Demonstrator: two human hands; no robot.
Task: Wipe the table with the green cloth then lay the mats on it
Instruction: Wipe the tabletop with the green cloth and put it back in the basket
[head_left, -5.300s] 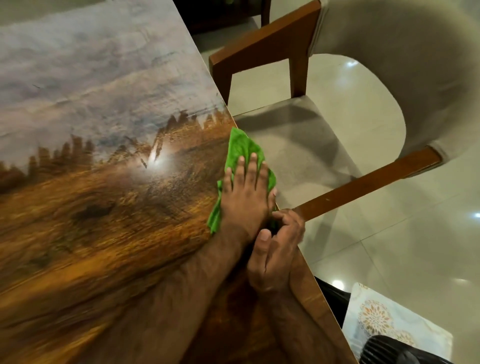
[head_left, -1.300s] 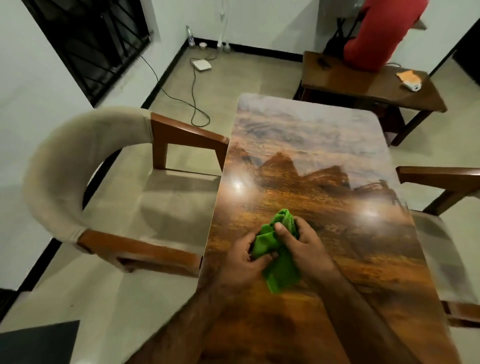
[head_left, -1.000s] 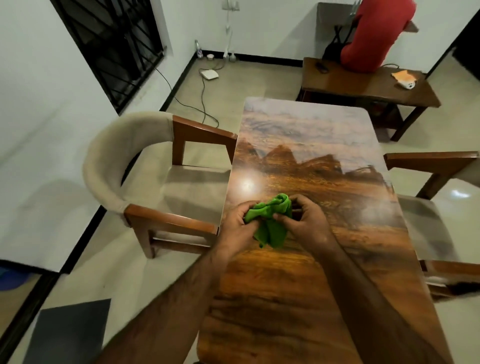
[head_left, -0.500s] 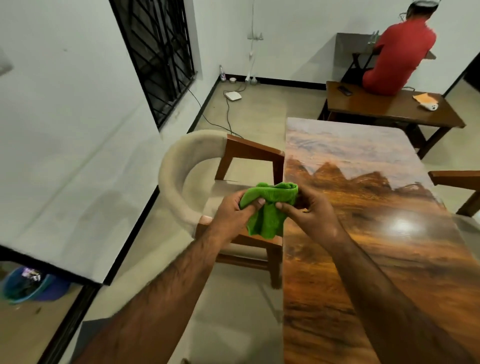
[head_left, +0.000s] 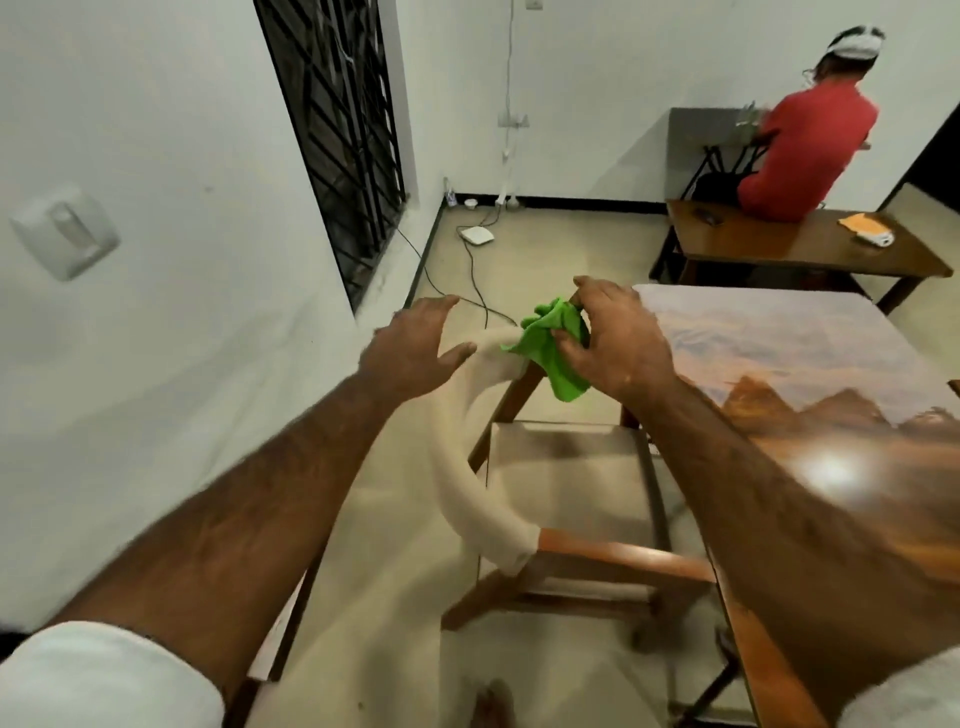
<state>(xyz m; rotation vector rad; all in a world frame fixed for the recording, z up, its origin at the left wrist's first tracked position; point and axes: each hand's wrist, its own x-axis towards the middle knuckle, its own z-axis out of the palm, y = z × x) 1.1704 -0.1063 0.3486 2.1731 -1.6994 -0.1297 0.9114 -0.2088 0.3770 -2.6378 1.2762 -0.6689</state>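
Two hands hung beyond the counter's (head_left: 779, 353) left edge, over the chair (head_left: 467, 467): the right hand (head_left: 618, 348) clutched the bunched green cloth (head_left: 553, 353), the left hand (head_left: 415, 348) spread loose and held nothing (no mats in view), so the cloth was probably best set down off the tabletop before fetching them.

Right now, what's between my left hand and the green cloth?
In the head view, only the chair's cream padded back shows between the left hand and the green cloth, gripped by the right hand.
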